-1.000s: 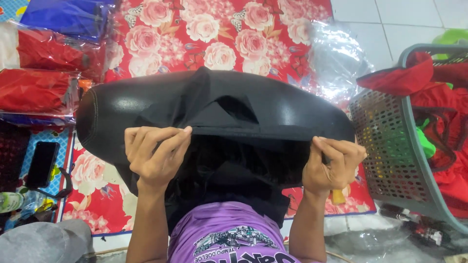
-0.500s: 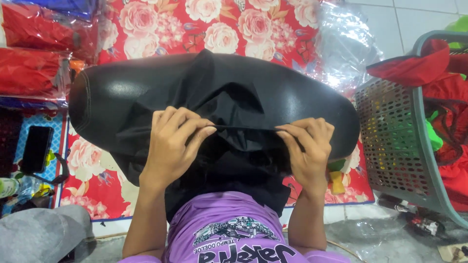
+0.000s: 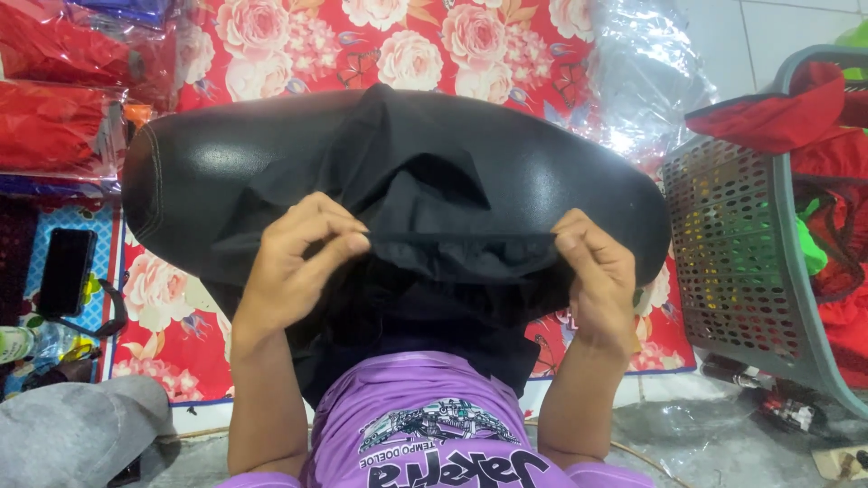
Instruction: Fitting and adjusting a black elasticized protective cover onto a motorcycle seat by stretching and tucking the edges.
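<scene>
Over the last second we had drawn both hands inward along the black garment (image 3: 425, 194), bunching its folded edge across the black padded board (image 3: 181, 181). Our left hand (image 3: 294, 262) and right hand (image 3: 597, 276) pinched that edge near the board's front rim, so the fold looked half gathered.

A home garment-packing spot on a tiled floor (image 3: 796, 27): a red floral mat (image 3: 407, 45), folded red clothes sealed in clear plastic bags (image 3: 54, 126), and a grey laundry basket (image 3: 732, 262) heaped with red garments
</scene>
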